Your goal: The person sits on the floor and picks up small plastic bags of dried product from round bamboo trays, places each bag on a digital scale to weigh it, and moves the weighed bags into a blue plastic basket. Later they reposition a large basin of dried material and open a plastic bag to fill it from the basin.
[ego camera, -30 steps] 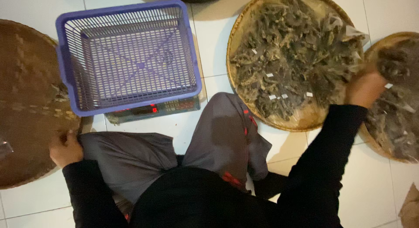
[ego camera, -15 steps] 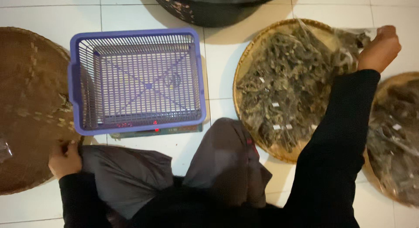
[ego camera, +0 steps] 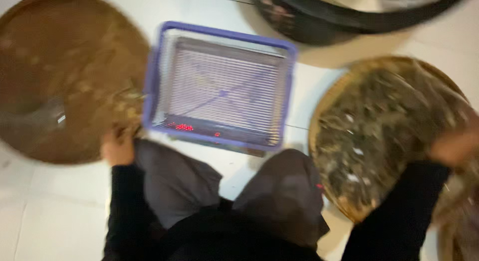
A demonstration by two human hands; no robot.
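Observation:
The head view is motion-blurred. My left hand (ego camera: 118,147) rests on the near edge of a large round woven tray (ego camera: 60,76) at the left, gripping its rim. My right hand (ego camera: 451,146) sits on the right side of a second round woven tray (ego camera: 329,126) heaped with dark dried leaves and small pale packets; blur hides what the fingers hold. An empty purple plastic mesh basket (ego camera: 219,86) stands between the trays on a scale with a red lit display (ego camera: 184,127).
I sit on a white tiled floor (ego camera: 45,211) with grey-trousered knees (ego camera: 284,191) forward. A big dark round tub (ego camera: 349,16) stands at the top right. A further woven tray edge (ego camera: 459,221) shows at the far right.
The view has swung and blurred. My right hand has come down from the leaf tray's far rim to its right side. The left hand stays on the left tray's rim.

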